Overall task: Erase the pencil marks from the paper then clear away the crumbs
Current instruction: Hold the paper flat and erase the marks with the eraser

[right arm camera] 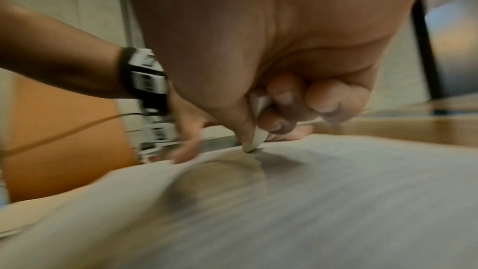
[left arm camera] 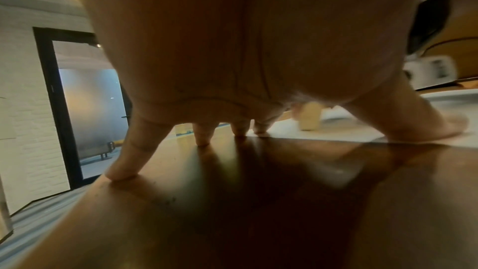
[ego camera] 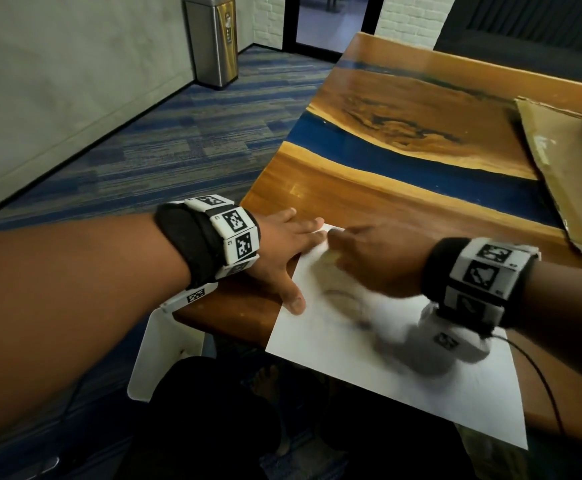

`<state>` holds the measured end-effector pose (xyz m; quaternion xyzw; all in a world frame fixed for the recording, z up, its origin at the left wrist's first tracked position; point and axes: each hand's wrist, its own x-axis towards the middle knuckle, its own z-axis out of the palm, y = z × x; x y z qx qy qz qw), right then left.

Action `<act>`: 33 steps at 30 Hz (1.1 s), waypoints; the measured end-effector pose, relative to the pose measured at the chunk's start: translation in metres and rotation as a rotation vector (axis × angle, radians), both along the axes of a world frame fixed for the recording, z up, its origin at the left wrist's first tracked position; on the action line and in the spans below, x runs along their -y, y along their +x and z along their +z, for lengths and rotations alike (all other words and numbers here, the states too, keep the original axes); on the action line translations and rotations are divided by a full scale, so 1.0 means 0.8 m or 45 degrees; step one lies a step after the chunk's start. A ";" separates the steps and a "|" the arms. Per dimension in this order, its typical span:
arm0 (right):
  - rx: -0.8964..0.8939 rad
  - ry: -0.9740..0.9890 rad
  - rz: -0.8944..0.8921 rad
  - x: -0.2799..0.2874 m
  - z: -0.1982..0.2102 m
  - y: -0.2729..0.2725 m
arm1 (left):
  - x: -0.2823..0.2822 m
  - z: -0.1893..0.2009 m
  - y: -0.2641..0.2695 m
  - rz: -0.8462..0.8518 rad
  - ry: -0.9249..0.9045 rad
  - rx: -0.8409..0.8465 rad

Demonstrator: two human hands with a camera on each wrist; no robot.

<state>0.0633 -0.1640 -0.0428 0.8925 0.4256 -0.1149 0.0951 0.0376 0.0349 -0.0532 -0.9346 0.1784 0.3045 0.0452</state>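
Observation:
A white sheet of paper (ego camera: 403, 375) lies at the near edge of the wooden table (ego camera: 369, 188). Faint curved pencil marks (ego camera: 343, 294) show on its upper left part, blurred. My left hand (ego camera: 293, 237) lies flat with spread fingers at the sheet's far left corner, the thumb (left arm camera: 450, 128) pressing on the paper (left arm camera: 349, 128). My right hand (ego camera: 351, 247), blurred by motion, pinches a white eraser (right arm camera: 258, 136) between thumb and fingers. The eraser's tip touches the paper (right arm camera: 336, 191) beside the dark pencil arcs (right arm camera: 207, 171). In the left wrist view the eraser (left arm camera: 310, 118) stands just past my palm.
A flattened cardboard piece (ego camera: 566, 168) lies on the table at the right. A blue resin band (ego camera: 421, 157) crosses the tabletop. A steel bin (ego camera: 213, 39) stands on the carpet by the wall. A white chair (ego camera: 157, 358) is under my left arm, and a thin cable (ego camera: 539, 372) trails over the paper's right side.

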 end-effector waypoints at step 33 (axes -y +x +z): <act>0.076 -0.081 0.106 0.016 -0.007 0.002 | 0.011 0.000 0.009 -0.001 0.089 -0.006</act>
